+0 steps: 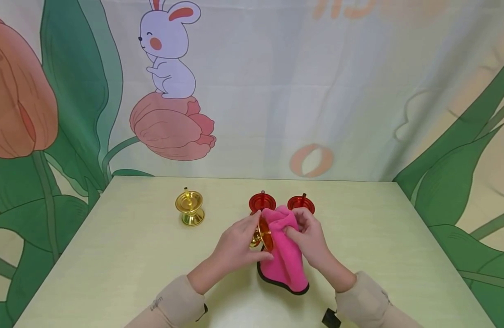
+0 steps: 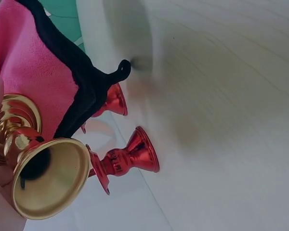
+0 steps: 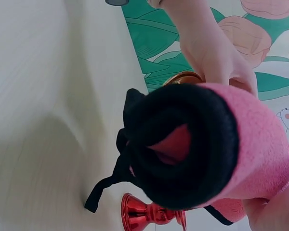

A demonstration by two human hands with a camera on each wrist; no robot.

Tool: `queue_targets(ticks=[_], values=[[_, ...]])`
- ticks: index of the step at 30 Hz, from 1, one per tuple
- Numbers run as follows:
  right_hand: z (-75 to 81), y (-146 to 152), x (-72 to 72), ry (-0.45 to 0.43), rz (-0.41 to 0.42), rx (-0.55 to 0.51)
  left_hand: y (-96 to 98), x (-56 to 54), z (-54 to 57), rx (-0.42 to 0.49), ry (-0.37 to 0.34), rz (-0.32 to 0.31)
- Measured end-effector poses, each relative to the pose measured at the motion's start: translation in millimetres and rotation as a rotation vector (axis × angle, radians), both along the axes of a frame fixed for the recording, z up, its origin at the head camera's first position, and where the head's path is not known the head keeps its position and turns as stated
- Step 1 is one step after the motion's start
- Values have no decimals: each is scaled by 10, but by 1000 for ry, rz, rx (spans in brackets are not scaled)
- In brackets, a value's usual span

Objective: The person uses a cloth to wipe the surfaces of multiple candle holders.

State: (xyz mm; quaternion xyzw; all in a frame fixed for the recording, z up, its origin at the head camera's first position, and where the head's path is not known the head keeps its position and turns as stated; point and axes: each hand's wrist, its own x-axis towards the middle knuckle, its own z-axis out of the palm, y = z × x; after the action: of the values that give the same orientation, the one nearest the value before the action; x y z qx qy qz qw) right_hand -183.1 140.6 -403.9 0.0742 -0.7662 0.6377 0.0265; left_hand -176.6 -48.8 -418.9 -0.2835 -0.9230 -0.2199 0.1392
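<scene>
In the head view my left hand grips a gold candle holder, tipped on its side with its dish facing right. Its flared, hollow foot faces the left wrist camera. My right hand pinches a pink cloth with black edging, bunched at the top against the dish and hanging down below. Seen from the right wrist, the cloth is rolled into folds and covers most of the gold holder. Part of the right fingers is hidden behind the cloth.
Two red candle holders stand upright just beyond the hands, partly covered by the hands and cloth. Another gold candle holder stands upright to the left. A printed curtain hangs behind the pale table.
</scene>
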Motion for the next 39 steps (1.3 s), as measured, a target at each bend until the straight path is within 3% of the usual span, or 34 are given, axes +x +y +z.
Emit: queue_targets(ticks=[6, 10, 15, 22, 25, 31, 39], values=[[-15, -2, -6, -59, 12, -25, 3, 2, -34, 19, -8, 18], [0, 39, -5, -20, 46, 44, -26, 9, -35, 22, -7, 16], [78, 113, 18, 191, 74, 207, -60, 14, 3, -29, -1, 13], [91, 103, 70, 658, 266, 529, -71, 14, -31, -33, 11, -21], [54, 96, 85, 812, 308, 625, -83, 19, -34, -16, 0, -30], [-18, 103, 82, 986, 363, 742, -121, 34, -24, -15, -25, -43], [-96, 108, 84, 1166, 345, 911, -140, 36, -42, 55, -12, -100]])
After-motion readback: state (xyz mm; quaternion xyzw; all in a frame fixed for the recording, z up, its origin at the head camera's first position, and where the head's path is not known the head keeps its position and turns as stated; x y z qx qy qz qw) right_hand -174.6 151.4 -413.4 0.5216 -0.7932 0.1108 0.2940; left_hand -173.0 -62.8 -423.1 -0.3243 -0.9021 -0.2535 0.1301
